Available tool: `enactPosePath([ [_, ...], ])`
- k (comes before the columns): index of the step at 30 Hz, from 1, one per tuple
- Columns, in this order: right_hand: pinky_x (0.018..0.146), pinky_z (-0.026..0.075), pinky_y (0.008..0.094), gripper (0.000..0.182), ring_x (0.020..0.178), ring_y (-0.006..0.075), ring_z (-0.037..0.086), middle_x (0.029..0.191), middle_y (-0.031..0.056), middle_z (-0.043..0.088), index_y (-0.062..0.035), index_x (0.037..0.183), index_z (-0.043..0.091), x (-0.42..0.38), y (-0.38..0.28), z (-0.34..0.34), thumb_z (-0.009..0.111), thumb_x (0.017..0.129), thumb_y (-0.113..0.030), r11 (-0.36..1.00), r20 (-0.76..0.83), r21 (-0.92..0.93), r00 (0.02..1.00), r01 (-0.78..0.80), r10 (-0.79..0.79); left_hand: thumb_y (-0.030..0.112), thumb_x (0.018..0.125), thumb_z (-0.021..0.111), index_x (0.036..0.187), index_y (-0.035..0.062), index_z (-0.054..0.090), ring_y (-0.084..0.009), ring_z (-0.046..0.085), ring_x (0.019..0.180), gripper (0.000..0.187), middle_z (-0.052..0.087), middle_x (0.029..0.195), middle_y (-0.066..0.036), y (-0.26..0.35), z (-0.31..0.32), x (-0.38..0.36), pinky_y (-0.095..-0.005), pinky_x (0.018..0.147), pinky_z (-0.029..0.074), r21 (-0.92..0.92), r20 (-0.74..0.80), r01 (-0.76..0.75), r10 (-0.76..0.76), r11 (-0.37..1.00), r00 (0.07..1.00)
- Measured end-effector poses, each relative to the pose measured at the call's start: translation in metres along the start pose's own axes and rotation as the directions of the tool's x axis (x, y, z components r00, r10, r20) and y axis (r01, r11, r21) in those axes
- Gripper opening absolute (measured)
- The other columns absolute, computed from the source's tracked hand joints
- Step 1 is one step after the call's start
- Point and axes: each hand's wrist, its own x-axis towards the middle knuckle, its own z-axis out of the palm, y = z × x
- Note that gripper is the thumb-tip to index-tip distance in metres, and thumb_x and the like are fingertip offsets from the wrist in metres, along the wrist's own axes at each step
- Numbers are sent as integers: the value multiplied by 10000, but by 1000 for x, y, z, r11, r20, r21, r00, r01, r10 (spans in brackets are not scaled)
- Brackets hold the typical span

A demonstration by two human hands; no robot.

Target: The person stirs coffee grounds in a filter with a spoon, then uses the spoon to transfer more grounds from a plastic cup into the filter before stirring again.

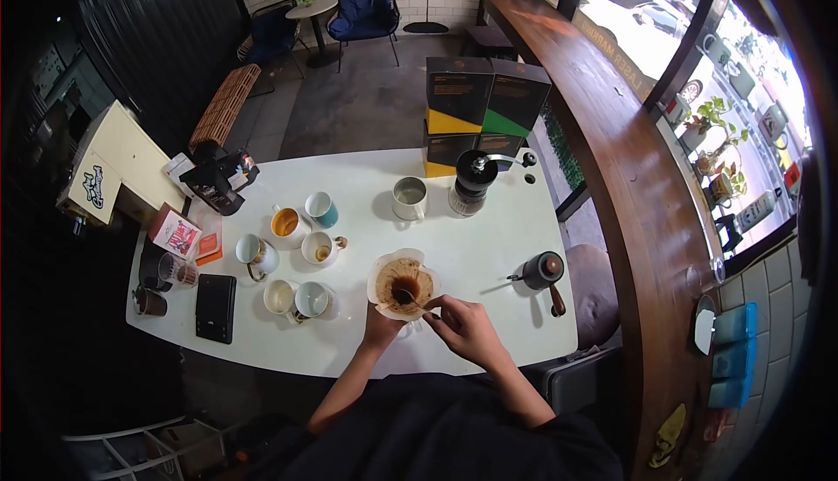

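Observation:
A white coffee dripper with a paper filter [384,273] stands near the table's front edge, with brown grounds [404,287] and a dark hollow in the middle. My left hand [381,327] is against the dripper's lower left side, its fingers partly hidden beneath the rim. My right hand [463,328] is closed in a pinch on a small spoon [413,298], whose tip reaches into the dark hollow. Below the dripper, the vessel under it is mostly hidden. Behind the dripper sits a grey-white mug [409,198].
Several mugs [320,209] stand left of the dripper. A hand grinder [472,186] and stacked boxes [484,97] are at the back right. A black-lidded kettle [539,271] sits right. A black notebook [216,308] and glasses [178,270] are at left.

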Motion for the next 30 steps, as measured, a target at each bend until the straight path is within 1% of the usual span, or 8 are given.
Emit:
enactPosePath([
  [8,548,463,341,142,541,205,551,782,91,654,-41,996,690,8,-3,0,728,927,-159,995,-49,-64,996,77,-80,116,742,911,1294,14,577,-225,678,1098,654,685,1196,-103,-11,-2,0,-364,967,547,20,0,-47,47,999,999],
  [11,538,452,341,143,537,201,538,767,91,643,-41,1002,693,10,-7,-1,728,926,-157,997,-37,-54,998,51,-53,121,738,915,1302,13,572,-229,677,1102,669,682,1202,-105,-9,-2,-1,-367,970,546,-29,1,-10,10,1000,1000],
  [13,515,388,324,150,513,162,424,615,67,473,-18,1009,707,12,-5,0,747,915,-128,998,-68,-17,996,61,-62,123,729,923,1305,14,570,-230,675,1110,685,678,1211,-104,-14,-2,0,-373,976,547,1,5,-29,29,1000,1000],
  [17,513,379,322,147,514,159,414,616,65,460,-19,1005,709,14,-6,0,748,913,-128,998,-75,-21,995,59,-61,81,770,883,1343,35,557,-206,654,1157,661,656,1277,-90,-23,-6,-2,-363,1008,540,55,18,-11,10,998,1000],
  [20,509,374,331,149,508,174,412,644,69,483,-22,1009,711,15,-4,1,749,912,-128,996,-95,-31,992,79,-81,120,708,935,1310,17,569,-234,662,1143,712,656,1255,-108,-27,-6,-2,-378,997,542,33,21,1,-2,999,1000],
  [22,516,413,335,130,516,193,489,695,70,548,-28,990,710,16,-3,2,752,906,-118,987,-116,-98,983,130,-141,85,772,879,1348,44,558,-211,651,1164,660,659,1275,-89,-30,-5,-3,-364,1017,534,27,0,-10,10,1000,1000],
  [25,531,467,339,110,554,209,580,739,63,601,-41,961,709,16,2,7,763,895,-111,964,-164,-207,966,165,-200,91,776,878,1355,52,554,-208,647,1171,665,658,1279,-86,-27,-7,-1,-364,1021,528,112,33,-43,40,993,999],
  [30,548,510,337,104,590,204,625,766,51,622,-57,933,708,20,7,8,778,879,-111,930,-188,-318,950,183,-251,98,776,879,1358,56,552,-205,644,1171,669,656,1281,-83,-12,-4,3,-362,1021,525,49,42,-19,17,999,999],
])
